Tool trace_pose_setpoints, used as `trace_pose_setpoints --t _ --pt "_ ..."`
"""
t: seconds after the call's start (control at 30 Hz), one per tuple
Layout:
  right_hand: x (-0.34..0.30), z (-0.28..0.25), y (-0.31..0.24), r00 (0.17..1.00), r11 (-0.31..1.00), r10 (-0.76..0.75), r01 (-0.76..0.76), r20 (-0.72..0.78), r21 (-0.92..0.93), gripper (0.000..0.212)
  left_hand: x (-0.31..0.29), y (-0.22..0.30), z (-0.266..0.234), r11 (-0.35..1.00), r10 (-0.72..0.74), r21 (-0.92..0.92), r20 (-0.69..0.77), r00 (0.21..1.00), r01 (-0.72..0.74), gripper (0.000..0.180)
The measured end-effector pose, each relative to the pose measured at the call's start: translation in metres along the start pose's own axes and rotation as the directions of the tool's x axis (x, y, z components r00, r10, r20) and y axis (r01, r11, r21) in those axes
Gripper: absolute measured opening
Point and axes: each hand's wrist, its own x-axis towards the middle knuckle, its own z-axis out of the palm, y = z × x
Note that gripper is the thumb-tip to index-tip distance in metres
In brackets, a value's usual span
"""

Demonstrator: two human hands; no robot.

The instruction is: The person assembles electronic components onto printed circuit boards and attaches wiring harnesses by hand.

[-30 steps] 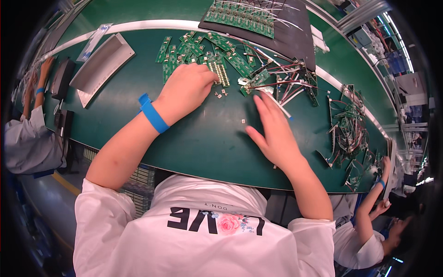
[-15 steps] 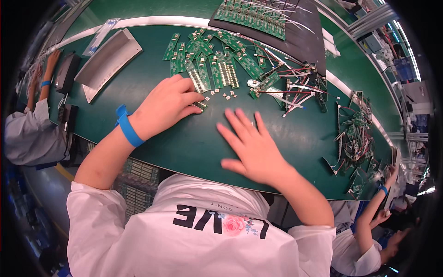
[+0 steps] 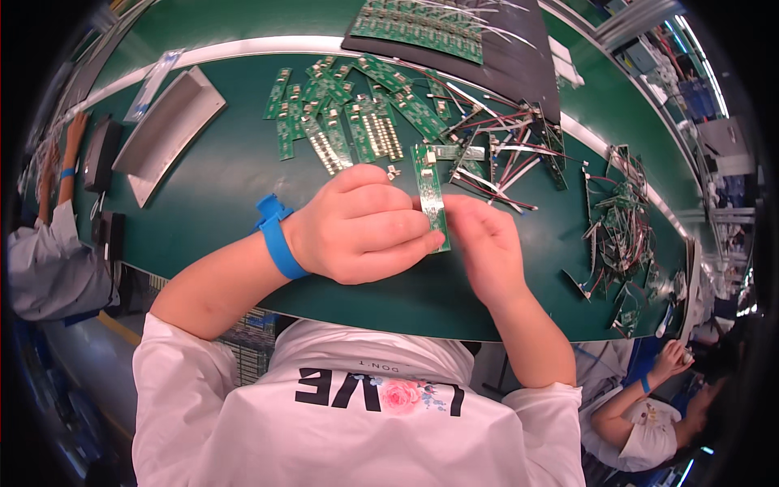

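Upright over the middle of the table stands a narrow green circuit board (image 3: 432,199), with small white parts along its face. My left hand (image 3: 365,223) pinches its lower left side, the fingers curled and a blue strap round the wrist. Close against the board's right edge, my right hand (image 3: 487,247) has its fingers bent together on it; their tips are partly hidden behind the board. Beyond my left hand lie a few loose small white connectors (image 3: 393,172) and a pile of similar green boards (image 3: 331,134).
Wired boards with red, black and white leads (image 3: 507,154) lie beyond my right hand, and a tangled heap (image 3: 621,219) sits farther right. An open grey tray (image 3: 169,134) is at left. A black mat (image 3: 519,49) bears a board panel. Co-workers sit at both sides.
My left hand has moved right and nearer, lifting a circuit board off the table and turning it upright. My right hand, spread before, has come in beside the board with its fingers bent.
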Motion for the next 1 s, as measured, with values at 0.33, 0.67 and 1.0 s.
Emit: trace_pose_setpoints --t 0.33,0.67,1.0 --pt "-0.010 -0.009 -0.012 0.983 0.971 0.145 -0.162 -0.109 -0.174 0.007 0.004 -0.004 -0.004 0.863 -0.445 -0.216 0.100 0.890 0.456 0.033" --pt "-0.006 -0.011 -0.004 0.946 0.849 0.109 -0.248 -0.305 -0.466 0.010 -0.008 -0.015 -0.007 0.936 -0.324 -0.087 0.178 0.929 0.342 0.025" --pt "0.000 -0.028 -0.002 0.925 0.927 0.375 -0.374 -0.056 0.030 0.015 -0.009 -0.028 0.004 0.829 -0.331 -0.244 0.511 0.793 0.503 0.042"
